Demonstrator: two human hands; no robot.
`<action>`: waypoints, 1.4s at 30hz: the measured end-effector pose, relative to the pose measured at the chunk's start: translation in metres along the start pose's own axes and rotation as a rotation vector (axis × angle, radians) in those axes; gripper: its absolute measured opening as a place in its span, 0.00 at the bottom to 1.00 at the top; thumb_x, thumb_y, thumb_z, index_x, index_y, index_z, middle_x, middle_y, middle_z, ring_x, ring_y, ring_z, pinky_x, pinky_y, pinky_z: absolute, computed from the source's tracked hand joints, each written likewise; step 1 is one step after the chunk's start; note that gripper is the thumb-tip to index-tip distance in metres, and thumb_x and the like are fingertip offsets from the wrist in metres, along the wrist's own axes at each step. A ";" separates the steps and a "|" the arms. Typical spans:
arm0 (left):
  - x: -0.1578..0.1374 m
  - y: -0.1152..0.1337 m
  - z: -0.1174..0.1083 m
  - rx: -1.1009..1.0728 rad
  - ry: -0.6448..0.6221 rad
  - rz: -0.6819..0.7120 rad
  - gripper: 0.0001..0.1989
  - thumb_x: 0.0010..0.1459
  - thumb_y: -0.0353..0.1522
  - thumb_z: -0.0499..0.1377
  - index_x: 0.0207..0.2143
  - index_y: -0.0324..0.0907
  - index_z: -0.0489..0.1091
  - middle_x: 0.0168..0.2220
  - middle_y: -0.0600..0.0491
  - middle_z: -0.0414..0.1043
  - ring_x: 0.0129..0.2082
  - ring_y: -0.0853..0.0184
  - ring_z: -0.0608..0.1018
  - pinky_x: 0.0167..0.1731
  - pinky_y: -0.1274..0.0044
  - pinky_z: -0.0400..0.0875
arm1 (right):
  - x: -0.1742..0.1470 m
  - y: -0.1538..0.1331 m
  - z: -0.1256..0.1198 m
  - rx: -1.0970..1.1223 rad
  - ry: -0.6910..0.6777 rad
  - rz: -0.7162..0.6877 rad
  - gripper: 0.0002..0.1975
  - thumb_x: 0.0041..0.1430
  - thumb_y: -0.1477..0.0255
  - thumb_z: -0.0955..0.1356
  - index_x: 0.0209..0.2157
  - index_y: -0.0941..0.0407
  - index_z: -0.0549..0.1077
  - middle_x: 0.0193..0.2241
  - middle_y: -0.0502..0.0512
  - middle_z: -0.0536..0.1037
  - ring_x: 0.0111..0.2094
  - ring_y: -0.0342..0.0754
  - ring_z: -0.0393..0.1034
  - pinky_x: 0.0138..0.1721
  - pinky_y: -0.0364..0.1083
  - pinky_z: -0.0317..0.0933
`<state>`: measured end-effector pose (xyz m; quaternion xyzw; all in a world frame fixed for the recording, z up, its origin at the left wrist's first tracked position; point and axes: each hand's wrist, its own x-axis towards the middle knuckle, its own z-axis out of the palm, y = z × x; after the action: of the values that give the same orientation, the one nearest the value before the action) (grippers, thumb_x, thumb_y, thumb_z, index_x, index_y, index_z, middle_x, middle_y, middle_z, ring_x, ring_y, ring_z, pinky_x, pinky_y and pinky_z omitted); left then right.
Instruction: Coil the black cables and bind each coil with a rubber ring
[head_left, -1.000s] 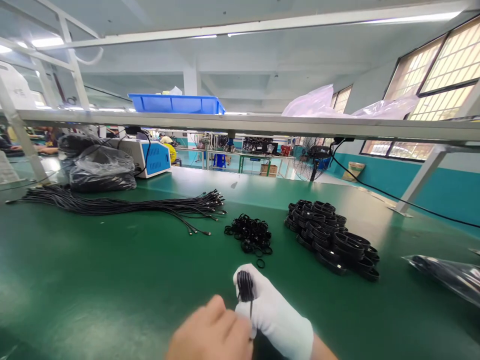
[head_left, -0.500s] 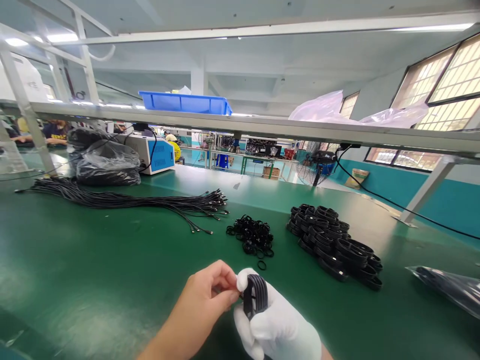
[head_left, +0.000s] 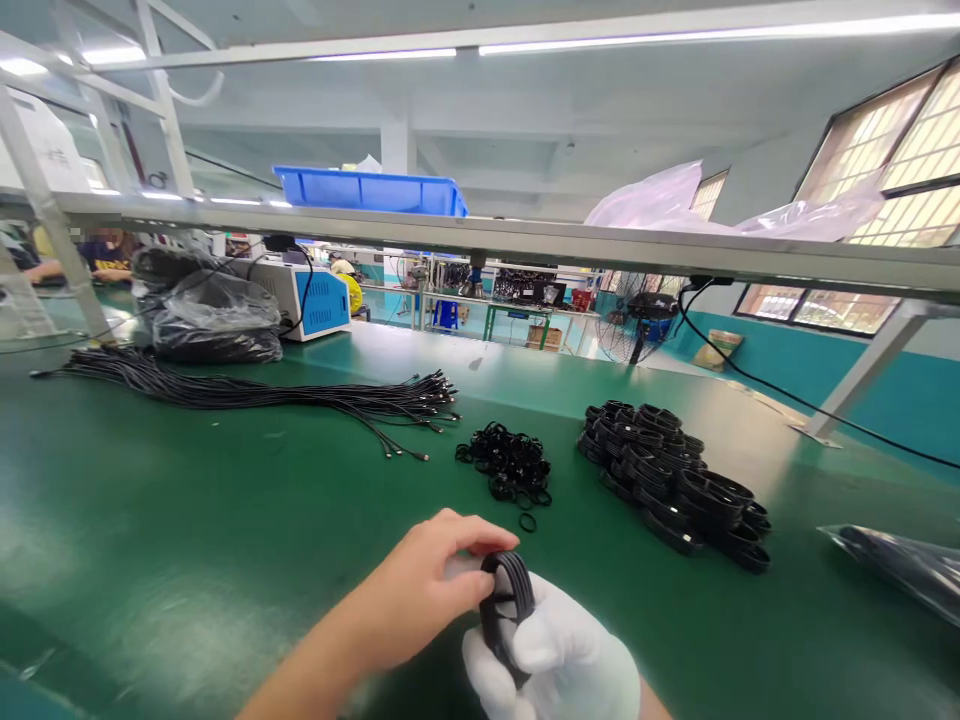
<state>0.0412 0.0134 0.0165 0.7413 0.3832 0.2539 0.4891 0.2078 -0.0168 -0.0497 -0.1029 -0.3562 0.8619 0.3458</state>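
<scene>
A black cable wound into a small coil [head_left: 516,580] is held up over the front of the table. Round its right and lower side closes my right hand [head_left: 570,650], in a white glove. My left hand [head_left: 427,580], bare, has its thumb and fingers on the coil's upper left edge, pinching it; the other fingertips are hidden. Just beyond the hands lies a heap of small black rings [head_left: 510,460], with one loose ring [head_left: 528,522] in front. To the right is a pile of coiled black cables [head_left: 667,480].
A long bundle of straight black cables [head_left: 262,393] stretches across the left of the green table [head_left: 187,540]. Behind it are a clear bag [head_left: 214,320] and a blue-and-white machine [head_left: 319,300]. Overhead a shelf carries a blue tray [head_left: 371,192]. A plastic-wrapped bundle [head_left: 900,565] lies right.
My left hand has shifted from the cable near the coil's left side up onto the coil's upper edge, its index finger now reaching over the top. The right hand keeps its hold.
</scene>
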 end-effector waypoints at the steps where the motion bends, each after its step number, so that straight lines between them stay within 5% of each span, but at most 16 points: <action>1: 0.002 0.000 -0.004 -0.034 -0.051 -0.014 0.17 0.49 0.29 0.56 0.42 0.48 0.72 0.42 0.53 0.70 0.45 0.63 0.70 0.45 0.73 0.63 | 0.001 0.001 0.001 0.034 0.002 0.004 0.30 0.41 0.70 0.70 0.48 0.66 0.65 0.24 0.57 0.75 0.20 0.44 0.69 0.20 0.41 0.61; 5: 0.013 -0.008 -0.011 -0.209 -0.032 -0.090 0.14 0.47 0.30 0.59 0.39 0.43 0.72 0.30 0.57 0.67 0.32 0.70 0.70 0.33 0.79 0.64 | 0.009 0.003 0.009 0.063 0.167 -0.100 0.23 0.48 0.62 0.69 0.43 0.62 0.68 0.37 0.59 0.72 0.37 0.48 0.69 0.37 0.47 0.63; 11: 0.017 -0.019 0.003 -0.297 0.159 -0.207 0.14 0.48 0.32 0.59 0.38 0.38 0.65 0.21 0.61 0.63 0.20 0.73 0.68 0.21 0.80 0.62 | 0.021 0.001 0.015 -0.386 0.608 -0.153 0.29 0.39 0.72 0.74 0.45 0.56 0.64 0.35 0.53 0.70 0.34 0.46 0.67 0.31 0.45 0.60; 15: 0.009 -0.021 0.009 -0.300 0.226 -0.228 0.11 0.54 0.38 0.53 0.32 0.38 0.65 0.24 0.57 0.67 0.18 0.76 0.64 0.19 0.82 0.58 | 0.016 -0.001 0.014 -0.313 0.514 -0.171 0.25 0.42 0.68 0.73 0.42 0.57 0.64 0.39 0.55 0.69 0.34 0.44 0.67 0.32 0.45 0.60; 20: 0.000 -0.025 0.017 -0.357 0.130 -0.249 0.07 0.48 0.33 0.57 0.25 0.39 0.62 0.19 0.62 0.59 0.19 0.77 0.59 0.19 0.83 0.52 | 0.016 0.001 0.012 -0.361 0.465 -0.133 0.24 0.40 0.71 0.73 0.40 0.60 0.65 0.34 0.55 0.71 0.35 0.46 0.68 0.32 0.44 0.60; 36: 0.002 -0.041 0.023 -0.467 0.038 -0.250 0.10 0.47 0.35 0.58 0.22 0.39 0.61 0.19 0.58 0.64 0.19 0.74 0.65 0.23 0.80 0.61 | 0.014 0.004 0.011 -0.298 0.494 0.010 0.24 0.36 0.73 0.75 0.36 0.61 0.65 0.29 0.54 0.72 0.33 0.47 0.69 0.32 0.47 0.65; 39: -0.002 -0.041 0.022 -0.201 0.179 -0.240 0.09 0.52 0.36 0.54 0.24 0.40 0.64 0.21 0.57 0.65 0.21 0.71 0.66 0.22 0.79 0.61 | 0.013 0.003 0.012 -0.281 0.519 -0.003 0.26 0.35 0.73 0.75 0.38 0.61 0.65 0.35 0.57 0.72 0.35 0.48 0.70 0.32 0.47 0.65; 42: -0.007 -0.042 0.026 0.081 0.377 -0.078 0.08 0.51 0.29 0.52 0.34 0.43 0.68 0.31 0.54 0.69 0.28 0.68 0.71 0.29 0.77 0.65 | 0.014 0.004 0.011 -0.252 0.501 0.018 0.26 0.34 0.75 0.75 0.39 0.60 0.66 0.36 0.55 0.72 0.35 0.48 0.70 0.31 0.46 0.65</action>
<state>0.0433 0.0038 -0.0321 0.6842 0.5062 0.3537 0.3879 0.1904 -0.0152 -0.0439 -0.3582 -0.3629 0.7616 0.4000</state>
